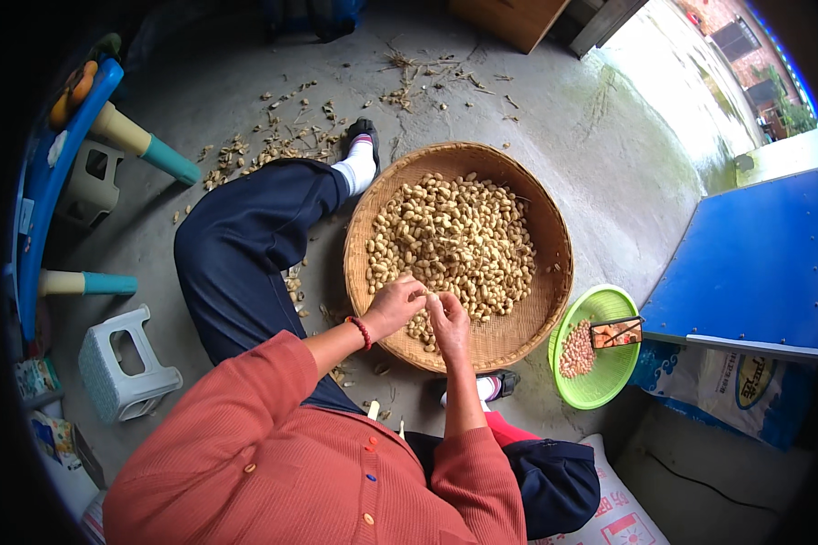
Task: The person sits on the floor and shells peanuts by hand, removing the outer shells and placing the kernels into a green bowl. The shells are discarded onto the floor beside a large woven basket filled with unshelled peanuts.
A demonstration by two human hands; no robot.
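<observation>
My left hand (pixel 399 303), with a red bead bracelet (pixel 362 332) at its wrist, meets my right hand (pixel 451 323) above the near side of a round woven bamboo basket (pixel 501 335). Fingertips and thumbs of both pinch a small pale thing, which looks like a peanut; the fingers hide most of it. Beneath and beyond them, a heap of unshelled peanuts (pixel 457 238) covers much of the basket's bottom. To the right, a light-green plastic colander (pixel 613 385) holds shelled pink peanut kernels (pixel 577 351). A phone-like device (pixel 617 334) lies across the colander's rim.
Empty peanut shells (pixel 273 146) and dry stalks (pixel 405 78) litter the concrete floor. Leftward stand a pale plastic stool (pixel 119 371) and a blue-topped table (pixel 82 136). A blue metal panel (pixel 756 262) flanks the right side. A printed white sack (pixel 617 507) lies near my knee.
</observation>
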